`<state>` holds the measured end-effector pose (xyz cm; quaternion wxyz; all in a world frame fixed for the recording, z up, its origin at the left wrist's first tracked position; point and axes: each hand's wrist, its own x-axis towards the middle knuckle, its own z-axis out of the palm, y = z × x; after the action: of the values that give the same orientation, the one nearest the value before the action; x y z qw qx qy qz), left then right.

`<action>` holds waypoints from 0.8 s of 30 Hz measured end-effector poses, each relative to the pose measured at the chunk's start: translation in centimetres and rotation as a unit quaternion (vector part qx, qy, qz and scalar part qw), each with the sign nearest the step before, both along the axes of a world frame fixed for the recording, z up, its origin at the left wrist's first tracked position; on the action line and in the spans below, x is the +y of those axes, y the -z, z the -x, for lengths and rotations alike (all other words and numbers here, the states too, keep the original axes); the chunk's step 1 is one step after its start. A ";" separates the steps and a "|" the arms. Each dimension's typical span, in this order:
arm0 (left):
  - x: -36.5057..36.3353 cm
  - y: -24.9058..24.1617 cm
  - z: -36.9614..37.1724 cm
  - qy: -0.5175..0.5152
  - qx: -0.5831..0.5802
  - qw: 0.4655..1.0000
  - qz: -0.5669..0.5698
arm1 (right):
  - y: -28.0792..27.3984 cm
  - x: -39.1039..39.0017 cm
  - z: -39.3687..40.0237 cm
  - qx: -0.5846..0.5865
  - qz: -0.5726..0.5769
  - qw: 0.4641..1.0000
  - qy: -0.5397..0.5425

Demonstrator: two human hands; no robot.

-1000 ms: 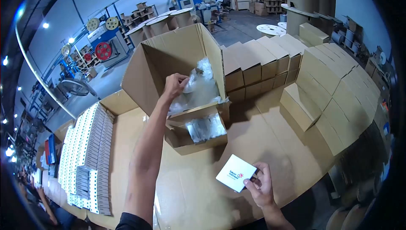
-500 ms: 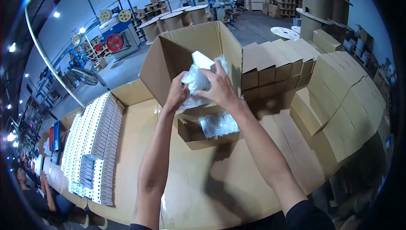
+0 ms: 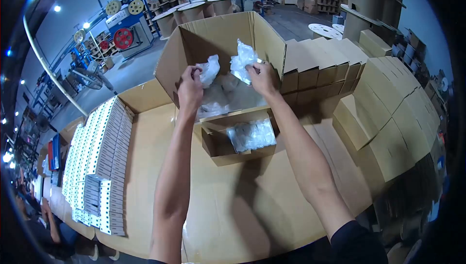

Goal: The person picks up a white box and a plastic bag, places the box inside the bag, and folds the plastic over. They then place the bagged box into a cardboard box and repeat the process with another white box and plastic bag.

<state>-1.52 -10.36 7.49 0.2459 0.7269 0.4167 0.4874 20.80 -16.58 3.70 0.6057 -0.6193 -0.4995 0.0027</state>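
Observation:
Over the large open carton (image 3: 171, 67), my left hand (image 3: 191, 87) pinches a crumpled clear plastic bag (image 3: 209, 71). To its right, my right hand (image 3: 262, 77) has its fingers closed on another clear plastic bag (image 3: 242, 60), which sticks up above them. What either bag contains, if anything, I cannot make out. More clear bags (image 3: 216, 100) lie inside the carton below both hands. In front of it stands a small open cardboard box (image 3: 233, 159), with plastic-wrapped pieces (image 3: 251, 135) in its right part.
Stacked white boxes (image 3: 99, 152) stand at the left of the cardboard-covered table (image 3: 145, 167). Rows of small brown cartons (image 3: 323, 65) line the right side, with more brown boxes (image 3: 403, 104) beyond. A person (image 3: 46, 220) sits at the far left. Machinery (image 3: 128, 33) and large spools (image 3: 191, 14) stand behind.
My hands have moved apart, left hand leftward and right hand to the right. The single bundle between them, with a white piece showing, now appears as a separate bag in each hand.

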 end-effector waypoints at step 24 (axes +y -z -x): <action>-3.9 -1.6 0.7 -0.030 -0.075 0.991 -0.110 | -6.3 -6.2 4.7 -0.092 -0.142 0.984 0.047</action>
<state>-2.23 -14.29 9.10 0.1804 0.6979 0.3623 0.5909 16.09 -22.79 9.95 0.6383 -0.5474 -0.5189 -0.1540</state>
